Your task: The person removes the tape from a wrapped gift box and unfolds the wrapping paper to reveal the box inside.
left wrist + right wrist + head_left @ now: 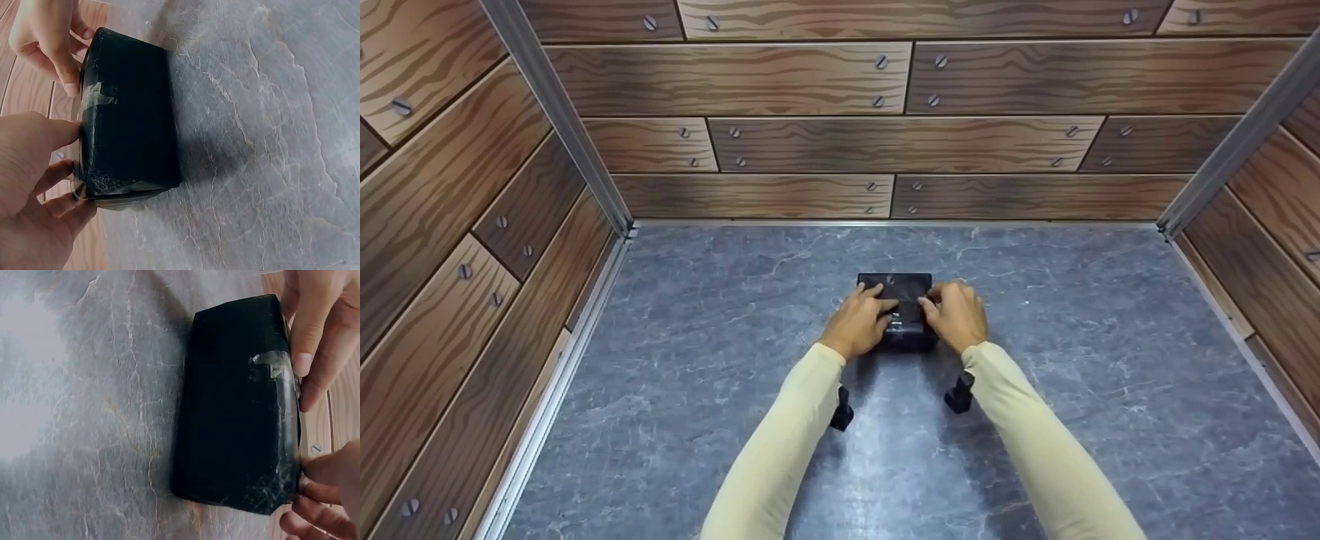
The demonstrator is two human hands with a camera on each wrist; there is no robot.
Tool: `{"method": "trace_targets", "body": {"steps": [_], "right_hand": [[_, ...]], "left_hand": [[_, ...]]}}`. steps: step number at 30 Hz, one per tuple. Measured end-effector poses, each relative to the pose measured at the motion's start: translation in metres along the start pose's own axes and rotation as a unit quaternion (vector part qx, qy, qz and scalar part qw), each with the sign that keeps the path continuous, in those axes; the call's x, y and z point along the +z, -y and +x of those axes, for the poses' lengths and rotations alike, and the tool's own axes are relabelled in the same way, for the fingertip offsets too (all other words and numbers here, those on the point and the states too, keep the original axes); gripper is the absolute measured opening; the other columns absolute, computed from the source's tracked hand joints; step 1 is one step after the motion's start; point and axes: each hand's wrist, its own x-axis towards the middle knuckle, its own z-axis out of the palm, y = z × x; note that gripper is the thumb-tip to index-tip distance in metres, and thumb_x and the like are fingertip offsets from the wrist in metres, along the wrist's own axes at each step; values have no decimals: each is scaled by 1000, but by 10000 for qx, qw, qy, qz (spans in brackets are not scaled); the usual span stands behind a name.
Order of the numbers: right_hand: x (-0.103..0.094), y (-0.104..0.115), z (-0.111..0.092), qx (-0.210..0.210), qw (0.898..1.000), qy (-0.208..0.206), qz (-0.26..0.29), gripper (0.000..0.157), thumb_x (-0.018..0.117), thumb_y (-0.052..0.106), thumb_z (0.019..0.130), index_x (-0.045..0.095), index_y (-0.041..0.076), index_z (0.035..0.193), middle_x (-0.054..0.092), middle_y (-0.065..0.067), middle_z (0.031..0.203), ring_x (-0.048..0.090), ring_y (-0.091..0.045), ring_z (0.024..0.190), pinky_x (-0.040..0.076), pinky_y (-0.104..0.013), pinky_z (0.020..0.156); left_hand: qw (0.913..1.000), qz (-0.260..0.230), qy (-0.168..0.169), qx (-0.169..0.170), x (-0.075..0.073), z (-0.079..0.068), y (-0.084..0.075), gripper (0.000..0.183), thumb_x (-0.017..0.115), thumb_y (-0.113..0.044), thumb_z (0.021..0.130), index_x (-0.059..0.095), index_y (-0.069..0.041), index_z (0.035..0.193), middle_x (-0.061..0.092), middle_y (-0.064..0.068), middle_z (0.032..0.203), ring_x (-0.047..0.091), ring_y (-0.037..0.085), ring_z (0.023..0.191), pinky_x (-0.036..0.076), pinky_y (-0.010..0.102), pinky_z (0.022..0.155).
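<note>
A black box-shaped package [909, 339] sits on the grey marbled surface. Its wrapping is glossy and creased, with a torn pale patch [97, 95] and clear tape along the upper front edge. My left hand [856, 321] rests on the package's left side with its fingers spread over the top. At the other end, my right hand [958, 315] pinches the right upper edge between thumb and fingers. In the right wrist view, the right hand's curled fingers [323, 517] lie at the package's near corner. The far side of the package is hidden.
The marbled work surface [697, 375] stretches around the package. Wood-plank-patterned walls [810, 146] enclose the back and both sides, with metal rails [577, 127] along the corners. Dark wrist cameras [960, 394] hang below the sleeves.
</note>
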Motion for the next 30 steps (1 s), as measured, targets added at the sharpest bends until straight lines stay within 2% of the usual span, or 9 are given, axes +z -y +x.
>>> {"method": "trace_targets", "body": {"steps": [8,17,26,30], "right_hand": [[1,1,-2,-195,9990,-56,-397,13,70,11,91,76,1,88,70,-20,93,67,-45,88,54,-58,76],[2,-4,-2,-379,9978,-266,-469,12,68,11,91,70,2,83,68,-19,90,66,-46,83,53,-59,71],[-1,-10,-2,-183,9986,-458,-175,13,68,11,90,70,-1,84,69,-19,91,67,-45,85,53,-58,73],[-1,-13,-3,-116,9986,-484,-161,13,68,10,90,69,-1,83,68,-19,90,66,-45,85,53,-58,74]], "left_hand": [[9998,63,-44,178,1,0,0,35,61,-12,101,66,-7,135,61,8,140,40,26,145,20,41,124],[9996,25,-139,248,1,0,0,34,62,-10,100,67,-6,133,63,8,138,41,28,144,22,43,123],[9995,-134,88,-274,-1,-1,-2,36,60,-16,102,65,-13,137,47,13,153,33,35,148,25,47,121],[9994,-187,91,-265,1,-1,-1,36,60,-15,102,65,-13,137,46,13,154,32,35,148,25,47,122]]}}
